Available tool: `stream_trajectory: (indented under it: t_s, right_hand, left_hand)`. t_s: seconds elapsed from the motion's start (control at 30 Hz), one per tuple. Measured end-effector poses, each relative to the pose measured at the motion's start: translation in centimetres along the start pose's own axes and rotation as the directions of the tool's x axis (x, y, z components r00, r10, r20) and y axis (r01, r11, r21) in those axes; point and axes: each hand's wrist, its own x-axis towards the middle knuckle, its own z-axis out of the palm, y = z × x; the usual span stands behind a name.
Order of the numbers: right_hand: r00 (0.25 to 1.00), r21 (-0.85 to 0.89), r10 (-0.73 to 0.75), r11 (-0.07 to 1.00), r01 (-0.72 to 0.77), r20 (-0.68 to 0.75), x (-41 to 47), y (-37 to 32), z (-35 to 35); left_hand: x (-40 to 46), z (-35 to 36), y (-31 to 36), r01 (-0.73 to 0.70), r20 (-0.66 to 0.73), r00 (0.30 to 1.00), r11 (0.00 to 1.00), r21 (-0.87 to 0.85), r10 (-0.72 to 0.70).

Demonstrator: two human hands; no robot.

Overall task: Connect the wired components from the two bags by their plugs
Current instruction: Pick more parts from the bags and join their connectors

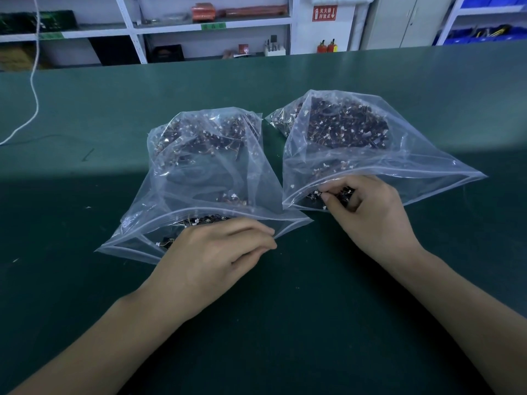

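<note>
Step in hand: picking stage; the person is reaching into both bags at once to draw out one wired component from each, and nothing is being joined yet.
Left bag [199,166]: lying on the green desk [285,323], mouth facing the person, dark components with white plugs heaped at its far end and a few near the mouth.
Right bag [370,155]: lying just beside the left bag, mouth also open toward the person, its heap at the far end.
Left hand [211,252]: resting at the left bag's mouth, fingers curling together near the zip edge; whether this grip is holding a component I cannot tell.
Right hand [368,206]: sitting at the right bag's mouth, thumb and fingers pinching at a small cluster of components [339,195] just inside the opening.
Next move, as I judge it: each hand is needing to free a single piece from the tangle, since wires look likely to drag neighbours out, then bring both over bare desk and line up the two plugs.
Backdrop: shelving [211,27] standing beyond the desk.
</note>
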Motion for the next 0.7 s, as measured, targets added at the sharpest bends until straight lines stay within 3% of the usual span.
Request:
stream_trajectory:
  t_s: [0.2,0.4,0.57,0.7]
  right_hand:
    - [0.999,0.049,-0.044,0.998,0.043,0.031,-0.3,-0.4,0.2]
    - [0.918,0.17,-0.368,0.924,0.343,0.146,-1.0,-1.7,-0.2]
    - [0.85,0.264,-0.448,0.886,0.382,0.275,-1.7,-2.4,0.6]
    - [0.847,0.339,-0.439,0.879,0.336,0.299,-1.7,-2.3,0.8]
  left_hand:
    - [0.0,0.0,0.3,-0.033,-0.134,0.991,0.999,-0.015,0.031]
    - [0.2,-0.1,0.8,-0.032,-0.257,0.966,0.996,-0.082,0.01]
    - [0.4,0.0,0.9,-0.019,-0.288,0.957,0.992,-0.123,-0.017]
    - [0.4,-0.1,1.3,-0.043,-0.312,0.95,0.989,-0.141,-0.004]
